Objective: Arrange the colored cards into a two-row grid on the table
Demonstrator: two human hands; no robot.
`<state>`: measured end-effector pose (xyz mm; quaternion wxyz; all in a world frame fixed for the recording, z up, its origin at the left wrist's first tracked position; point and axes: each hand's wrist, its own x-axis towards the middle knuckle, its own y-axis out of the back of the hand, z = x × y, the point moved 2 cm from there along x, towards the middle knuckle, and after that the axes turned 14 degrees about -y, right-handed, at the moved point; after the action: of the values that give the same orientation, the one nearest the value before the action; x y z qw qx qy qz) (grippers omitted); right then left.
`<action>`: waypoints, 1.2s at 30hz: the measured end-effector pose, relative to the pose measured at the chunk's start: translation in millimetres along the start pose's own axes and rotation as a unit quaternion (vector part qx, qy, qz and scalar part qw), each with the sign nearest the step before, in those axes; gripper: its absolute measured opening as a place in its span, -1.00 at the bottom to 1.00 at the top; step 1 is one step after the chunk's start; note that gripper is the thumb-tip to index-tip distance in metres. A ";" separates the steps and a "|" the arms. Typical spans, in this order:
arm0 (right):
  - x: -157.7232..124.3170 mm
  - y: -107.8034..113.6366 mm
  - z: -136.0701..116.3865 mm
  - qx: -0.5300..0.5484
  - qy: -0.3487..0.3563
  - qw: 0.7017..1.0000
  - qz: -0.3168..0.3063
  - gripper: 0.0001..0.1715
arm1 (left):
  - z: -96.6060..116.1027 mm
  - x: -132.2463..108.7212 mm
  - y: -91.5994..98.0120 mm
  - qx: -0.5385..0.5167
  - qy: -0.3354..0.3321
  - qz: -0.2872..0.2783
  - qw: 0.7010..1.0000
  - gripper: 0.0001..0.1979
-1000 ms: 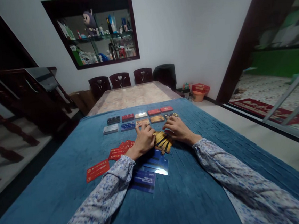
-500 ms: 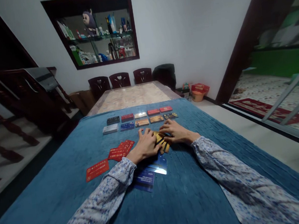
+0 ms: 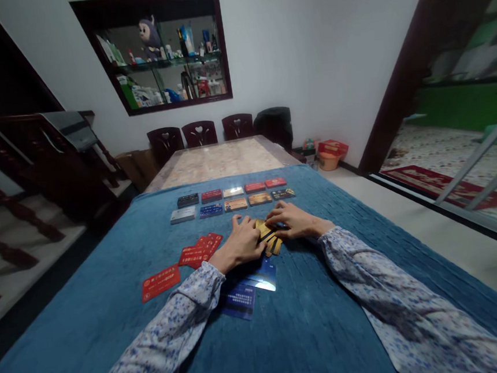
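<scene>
Several gold cards with black stripes (image 3: 271, 242) lie fanned out on the blue cloth (image 3: 312, 320) between my hands. From the left side, my left hand (image 3: 241, 240) grips them with curled fingers, its thumb near their lower edge. My right hand (image 3: 297, 219) closes on their right side, fingertips on the upper cards. Part of the fan is hidden beneath the fingers. Just under my left wrist, several blue cards (image 3: 258, 275) are spread, partly covered. Left of that wrist lie overlapping red cards (image 3: 202, 250) and one separate red card (image 3: 161, 282).
Beyond my hands, card stacks stand in two rows, among them a silver stack (image 3: 183, 215), a blue stack (image 3: 211, 210) and a black stack (image 3: 187, 200). Past the cloth the bare marble tabletop (image 3: 224, 157) continues towards dark chairs (image 3: 200, 134) at the wall.
Both hands stay at the gold cards with only a slight shift of the fingers. The red and blue cards keep their places on the cloth.
</scene>
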<state>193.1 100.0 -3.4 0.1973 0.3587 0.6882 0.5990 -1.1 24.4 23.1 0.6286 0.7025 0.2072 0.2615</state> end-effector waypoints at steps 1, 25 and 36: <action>-0.3 0.6 0.5 0.003 0.002 1.000 -0.001 -0.58 | 0.0 0.2 0.1 0.002 -0.003 0.002 1.000 -0.73; -1.7 19.4 2.0 0.072 0.027 0.994 0.080 -0.77 | -17.7 -1.8 3.6 0.011 -0.014 0.101 0.995 -0.84; 0.9 9.3 -1.8 0.068 -0.037 0.991 0.106 -0.67 | -32.8 -2.6 -6.3 -0.034 0.074 0.120 0.989 -0.71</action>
<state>193.6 99.7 6.1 0.1335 0.4642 0.6775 0.5547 -23.4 49.0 18.9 0.5993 0.6792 0.1576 0.3933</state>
